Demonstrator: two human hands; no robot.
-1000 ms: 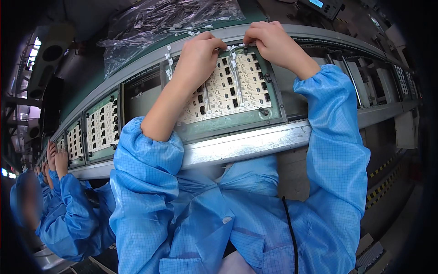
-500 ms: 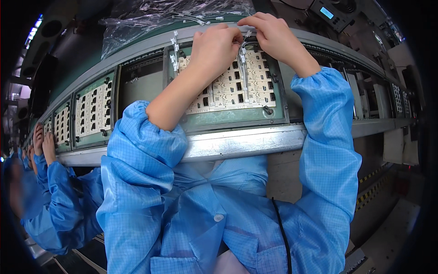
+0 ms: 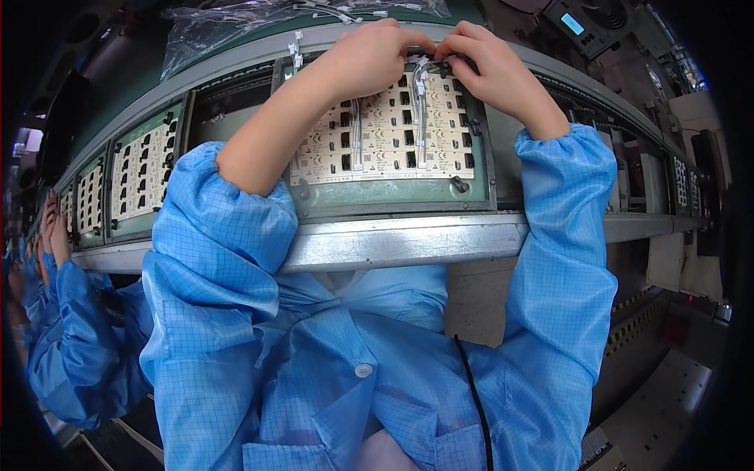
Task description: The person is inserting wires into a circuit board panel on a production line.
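Note:
At the far edge of a board panel, my left hand (image 3: 369, 61) is closed over the end of a grey-white cable (image 3: 420, 86) with white plugs. From the other side my right hand (image 3: 491, 69) meets it, its thumb and forefinger pinched at the same cable end. The exact grip is partly hidden by the fingers. Beneath lies the cream circuit board panel (image 3: 385, 145) with black components in rows, set in a green carrier (image 3: 377, 195). Another cable (image 3: 356, 137) runs down the panel nearer my left wrist, and my left forearm covers the panel's left part.
A metal rail (image 3: 408, 242) runs along the near side. Further panels (image 3: 144, 174) sit in carriers at the left, where a co-worker's hands (image 3: 55, 228) reach in. Beyond the line lie a clear plastic bag (image 3: 228, 35) and loose cables (image 3: 334, 11); a device with a lit screen (image 3: 572, 24) stands far right.
My right hand's fingers have come down and closed at the cable end. My left forefinger has stretched toward them. The view has shifted slightly.

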